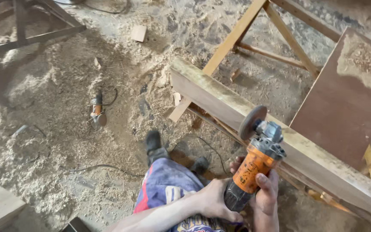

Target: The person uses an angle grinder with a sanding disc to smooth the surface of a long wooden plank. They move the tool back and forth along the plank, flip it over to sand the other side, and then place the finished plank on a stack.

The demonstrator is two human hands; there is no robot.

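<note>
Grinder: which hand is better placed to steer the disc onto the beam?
Probably the right hand: it grips the grinder body nearest the disc and beam. The left hand holds the rear.

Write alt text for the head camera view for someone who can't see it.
Both hands, left hand and right hand, grip an orange angle grinder, its disc beside a long wooden plank. A second grinder lies on the sawdust-covered floor.

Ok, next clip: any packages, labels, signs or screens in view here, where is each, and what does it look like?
No packages, signs or screens.
Grinder label: dark marking on the orange body of the angle grinder, held by the left hand and right hand, beside the long wooden beam.
Clothing print: yellow and white print on the blue garment, bottom centre.
Second grinder on the sawdust floor: any label too small to tell.
</note>
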